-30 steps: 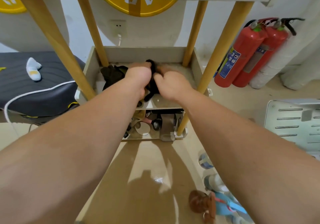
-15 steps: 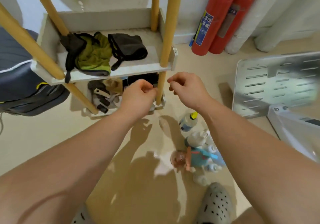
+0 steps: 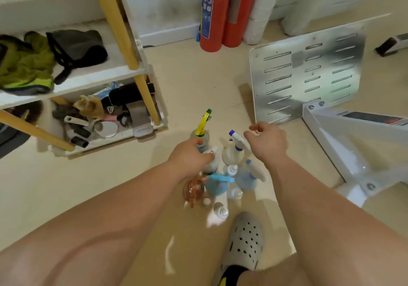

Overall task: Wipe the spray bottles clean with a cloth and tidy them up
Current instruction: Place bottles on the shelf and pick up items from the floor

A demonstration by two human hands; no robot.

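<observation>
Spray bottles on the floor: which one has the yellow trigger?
The far bottle, just beyond the left hand, nearest the shelf. Its trigger is yellow with a green tip; the others have white or blue heads, one is amber.

We see bare beige floor (image 3: pixel 194 82) open between the white, yellow-legged shelf rack (image 3: pixel 88 80) and the slotted metal panel (image 3: pixel 309 75); the plastic spray bottles (image 3: pixel 245 177) stand packed close, leaving narrow gaps.

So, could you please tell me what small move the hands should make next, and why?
Probably close the left hand round the yellow-trigger bottle and lift it: that hand is at its body, while the right hand hovers empty over the other bottles.
</observation>
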